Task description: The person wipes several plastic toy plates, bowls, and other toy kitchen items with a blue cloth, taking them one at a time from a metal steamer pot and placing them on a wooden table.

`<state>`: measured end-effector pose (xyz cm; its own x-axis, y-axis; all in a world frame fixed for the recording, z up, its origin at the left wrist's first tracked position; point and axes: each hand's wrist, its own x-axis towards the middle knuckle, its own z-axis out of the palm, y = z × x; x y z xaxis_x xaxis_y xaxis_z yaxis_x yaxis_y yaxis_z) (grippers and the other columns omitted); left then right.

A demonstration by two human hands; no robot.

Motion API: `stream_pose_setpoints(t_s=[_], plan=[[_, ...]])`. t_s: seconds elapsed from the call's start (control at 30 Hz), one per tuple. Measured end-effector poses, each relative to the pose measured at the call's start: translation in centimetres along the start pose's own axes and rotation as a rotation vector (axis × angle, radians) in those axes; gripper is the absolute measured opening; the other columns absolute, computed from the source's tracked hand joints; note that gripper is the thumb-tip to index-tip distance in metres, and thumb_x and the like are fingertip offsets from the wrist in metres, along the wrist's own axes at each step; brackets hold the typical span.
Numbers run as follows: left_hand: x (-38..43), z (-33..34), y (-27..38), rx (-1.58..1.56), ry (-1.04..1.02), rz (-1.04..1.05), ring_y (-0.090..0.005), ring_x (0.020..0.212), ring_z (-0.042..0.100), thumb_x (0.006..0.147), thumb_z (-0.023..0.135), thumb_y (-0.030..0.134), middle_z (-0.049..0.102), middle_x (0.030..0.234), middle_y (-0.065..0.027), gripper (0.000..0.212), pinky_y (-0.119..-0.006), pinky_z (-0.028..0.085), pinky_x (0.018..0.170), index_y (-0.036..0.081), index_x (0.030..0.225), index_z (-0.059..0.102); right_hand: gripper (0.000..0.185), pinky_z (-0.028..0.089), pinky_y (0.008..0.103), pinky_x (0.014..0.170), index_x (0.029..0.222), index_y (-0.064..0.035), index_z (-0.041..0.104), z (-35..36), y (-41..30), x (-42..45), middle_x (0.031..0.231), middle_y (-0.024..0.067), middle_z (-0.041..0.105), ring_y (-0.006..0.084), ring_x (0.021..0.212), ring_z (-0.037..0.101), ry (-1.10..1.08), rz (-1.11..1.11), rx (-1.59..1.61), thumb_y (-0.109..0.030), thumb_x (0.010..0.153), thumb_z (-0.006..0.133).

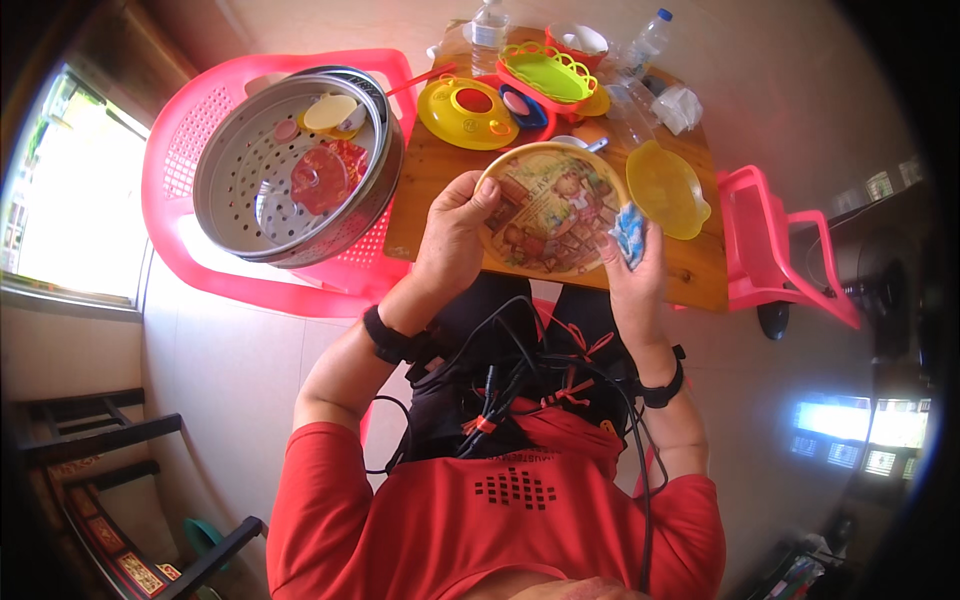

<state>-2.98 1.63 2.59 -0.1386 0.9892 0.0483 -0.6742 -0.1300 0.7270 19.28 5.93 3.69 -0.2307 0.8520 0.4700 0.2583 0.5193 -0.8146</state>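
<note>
A round plate or tray (556,208) with a tan rim and a printed picture of bears is held above the near part of the wooden table (439,199), its face turned up toward me. My left hand (457,229) grips its left rim, thumb on top and fingers hidden underneath. At the right rim, my right hand (637,262) pinches a blue-and-white cloth (628,231) that touches the plate's edge. A translucent yellow lid or dish (666,189) lies just right of the plate. Behind the plate, a white bowl with a spoon (597,145) is partly hidden.
A pink plastic chair (187,255) at left bears a perforated metal steamer pot (240,217) with dishes inside. Toward the table's back are a yellow lid (457,124), a green basket (551,75), plastic bottles (489,37) and a crumpled bag (677,109). Another pink chair (757,232) stands right.
</note>
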Motion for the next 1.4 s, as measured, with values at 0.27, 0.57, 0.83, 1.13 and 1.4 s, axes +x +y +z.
stream_pose_setpoints(t_s=[0.27, 0.57, 0.83, 1.13, 1.4], plan=[[1.1, -1.8, -0.8, -0.211, 0.17, -0.004, -0.0236, 0.082, 0.065, 0.103, 0.049, 0.024, 0.064, 0.099, -0.0126, 0.024, -0.039, 0.057, 0.072, 0.002, 0.105, 0.058, 0.033, 0.04, 0.0428, 0.062, 0.09, -0.0015, 0.05, 1.5, -0.6, -1.5, 0.073, 0.0143, 0.053, 0.0361, 0.071, 0.052, -0.283, -0.009, -0.233, -0.022, 0.085, 0.076], [1.7, -2.7, -1.9, -0.004, 0.46, -0.257, -0.0277, 0.098, 0.066, 0.101, 0.051, 0.012, 0.063, 0.109, -0.0164, 0.019, -0.043, 0.055, 0.089, -0.004, 0.11, 0.055, 0.037, 0.04, 0.0382, 0.075, 0.11, -0.0057, 0.059, 1.7, -1.2, -0.5, 0.096, 0.0075, 0.054, 0.0255, 0.087, 0.054, -0.354, -0.594, -0.423, -0.018, 0.079, 0.076], [3.1, -7.2, -5.1, -0.127, 0.394, -0.31, -0.0318, 0.103, 0.065, 0.1, 0.051, 0.012, 0.063, 0.11, -0.0201, 0.023, -0.046, 0.054, 0.093, -0.006, 0.114, 0.053, 0.017, 0.045, 0.0389, 0.076, 0.099, -0.0057, 0.058, 4.7, 3.8, 0.4, 0.092, 0.0092, 0.055, 0.0264, 0.085, 0.059, -0.613, -0.647, -0.608, -0.012, 0.084, 0.062], [3.0, -7.3, -4.5, 0.3, 0.27, -0.206, -0.0187, 0.09, 0.067, 0.089, 0.064, 0.007, 0.065, 0.105, -0.0125, 0.026, -0.029, 0.055, 0.075, -0.002, 0.113, 0.059, 0.006, 0.046, 0.0402, 0.074, 0.091, -0.0059, 0.056, 5.4, 7.7, 2.9, 0.088, 0.0107, 0.054, 0.0295, 0.083, 0.059, -0.588, -0.673, -0.678, -0.011, 0.087, 0.057], [3.0, -7.2, -5.0, 0.341, 0.401, -0.17, -0.0255, 0.096, 0.067, 0.089, 0.065, 0.004, 0.059, 0.121, -0.0203, 0.056, -0.032, 0.058, 0.076, -0.012, 0.135, 0.037, 0.029, 0.046, 0.0456, 0.077, 0.101, -0.0032, 0.057, 4.7, 9.1, 4.9, 0.097, 0.016, 0.054, 0.0381, 0.09, 0.056, -0.572, -0.447, -0.488, -0.009, 0.078, 0.075]])
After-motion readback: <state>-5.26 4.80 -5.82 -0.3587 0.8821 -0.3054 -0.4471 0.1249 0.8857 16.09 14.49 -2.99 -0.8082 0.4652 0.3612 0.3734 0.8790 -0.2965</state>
